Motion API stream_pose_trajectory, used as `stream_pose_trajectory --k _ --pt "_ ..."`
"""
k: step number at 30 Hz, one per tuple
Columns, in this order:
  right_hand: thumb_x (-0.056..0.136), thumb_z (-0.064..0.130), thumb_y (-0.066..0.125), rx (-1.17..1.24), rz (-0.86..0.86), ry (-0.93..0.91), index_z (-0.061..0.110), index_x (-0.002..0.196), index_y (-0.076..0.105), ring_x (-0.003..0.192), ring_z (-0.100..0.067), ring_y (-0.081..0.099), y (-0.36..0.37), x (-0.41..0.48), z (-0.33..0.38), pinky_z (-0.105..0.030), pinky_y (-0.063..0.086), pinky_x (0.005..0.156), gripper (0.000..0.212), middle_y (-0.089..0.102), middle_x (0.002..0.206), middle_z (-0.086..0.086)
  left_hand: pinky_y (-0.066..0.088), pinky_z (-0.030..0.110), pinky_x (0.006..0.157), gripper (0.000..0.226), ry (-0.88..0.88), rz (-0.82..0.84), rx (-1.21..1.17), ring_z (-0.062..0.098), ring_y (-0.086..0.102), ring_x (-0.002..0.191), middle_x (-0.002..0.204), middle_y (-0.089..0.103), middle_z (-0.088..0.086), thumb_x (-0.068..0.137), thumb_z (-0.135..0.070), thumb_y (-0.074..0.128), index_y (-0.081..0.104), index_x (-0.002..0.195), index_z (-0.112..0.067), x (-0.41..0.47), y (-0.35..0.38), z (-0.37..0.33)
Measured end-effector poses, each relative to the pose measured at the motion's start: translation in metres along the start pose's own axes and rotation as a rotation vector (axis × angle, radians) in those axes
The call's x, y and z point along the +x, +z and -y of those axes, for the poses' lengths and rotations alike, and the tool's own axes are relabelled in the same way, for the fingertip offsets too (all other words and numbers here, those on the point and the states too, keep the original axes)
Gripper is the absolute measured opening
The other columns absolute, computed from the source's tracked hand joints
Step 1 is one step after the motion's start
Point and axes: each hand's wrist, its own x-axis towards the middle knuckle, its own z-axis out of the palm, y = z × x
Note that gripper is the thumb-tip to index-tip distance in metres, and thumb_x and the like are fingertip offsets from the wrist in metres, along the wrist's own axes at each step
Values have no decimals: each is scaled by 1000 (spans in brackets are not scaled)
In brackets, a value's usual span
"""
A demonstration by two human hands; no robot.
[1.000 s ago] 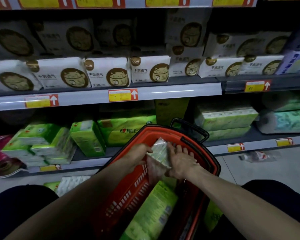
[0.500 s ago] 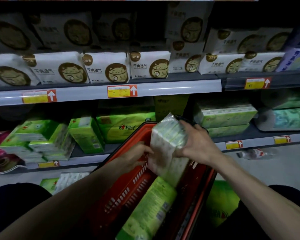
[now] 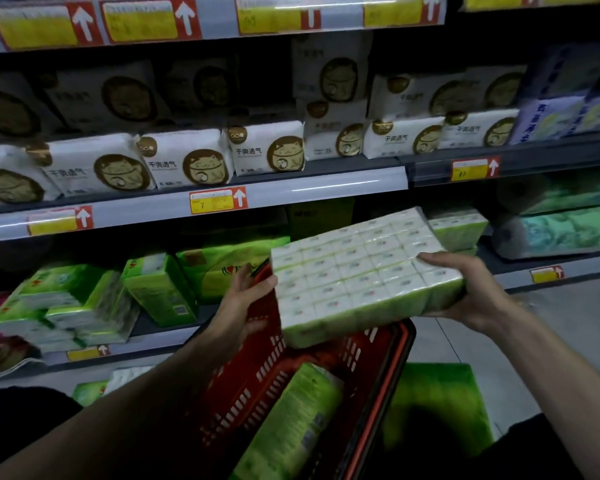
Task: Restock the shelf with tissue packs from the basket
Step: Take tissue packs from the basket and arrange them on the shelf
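Observation:
I hold a wide flat multipack of small green-and-white tissue packs (image 3: pixel 361 271) level above the red basket (image 3: pixel 378 368). My left hand (image 3: pixel 246 299) grips its left edge and my right hand (image 3: pixel 465 289) grips its right end, thumb on top. It hovers in front of the lower shelf (image 3: pixel 160 341). One long green tissue pack (image 3: pixel 291 424) lies inside the basket.
The lower shelf holds green tissue packs (image 3: pixel 160 289) on the left and pale green packs and rolls (image 3: pixel 561 233) on the right. White cat-logo packs (image 3: pixel 267 150) fill the middle shelf. A green pack (image 3: pixel 437 407) lies on the floor right of the basket.
The multipack has come up out of the basket and turned from upright to flat. Both hands have spread apart to its two ends. The view has moved closer to the shelves.

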Motion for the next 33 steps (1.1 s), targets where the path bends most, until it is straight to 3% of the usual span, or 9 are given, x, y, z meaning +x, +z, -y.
stream_pose_trajectory --k 2,5,7,12,17,25,28,31,33 --pt "86 28 76 86 -18 64 20 106 77 111 -39 71 -7 -1 -7 -71 52 98 22 80 112 -10 57 61 82 85 -172 120 -66 33 62 124 145 61 -1 68 -60 86 55 144 -39 -16 10 -1" --pt "81 33 79 124 -13 115 20 109 76 111 -42 71 -13 -1 -15 -75 51 96 31 79 114 -13 50 69 95 51 -280 260 -130 38 60 128 139 66 -2 89 -65 58 66 133 -40 -27 26 -5" --pt "74 36 83 104 -5 127 19 113 75 111 -43 71 -16 1 -15 -74 53 94 43 78 115 -15 51 63 97 56 -300 259 -109 39 61 127 135 69 2 89 -67 57 65 135 -36 -30 41 -12" --pt "70 45 86 77 -7 156 19 118 72 108 -42 71 -27 2 -10 -64 59 86 56 77 106 -16 54 43 79 61 -359 61 -42 34 68 101 112 77 12 75 -50 74 71 126 -17 -32 73 -15" --pt "80 50 79 114 -57 184 18 115 70 102 -41 72 -45 2 -4 -56 62 75 48 76 99 -16 51 37 72 43 -376 45 -69 33 67 93 98 77 13 78 -50 70 75 106 -17 -30 100 -10" --pt "84 68 59 446 -431 136 19 115 74 100 -34 70 -75 4 1 -49 59 89 59 76 109 -12 46 31 66 45 -414 134 -58 31 67 81 91 75 13 77 -54 69 76 96 -14 -15 179 -17" --pt "83 66 60 628 -586 39 23 121 70 93 -30 69 -77 5 5 -43 59 73 59 74 112 -8 46 30 65 45 -443 172 -71 30 65 78 91 74 13 73 -56 68 78 86 -14 -1 220 -14" --pt "96 65 54 711 -529 55 23 105 62 84 -30 65 -72 4 11 -51 55 81 44 69 95 -8 47 29 66 48 -491 229 -54 30 66 81 88 74 12 72 -59 67 81 74 -14 13 258 -4" --pt "95 64 57 736 -432 83 21 105 64 87 -32 67 -66 14 9 -54 53 89 45 75 87 -11 48 29 66 50 -515 256 -16 29 66 78 83 74 11 74 -61 64 79 80 -14 22 280 3"
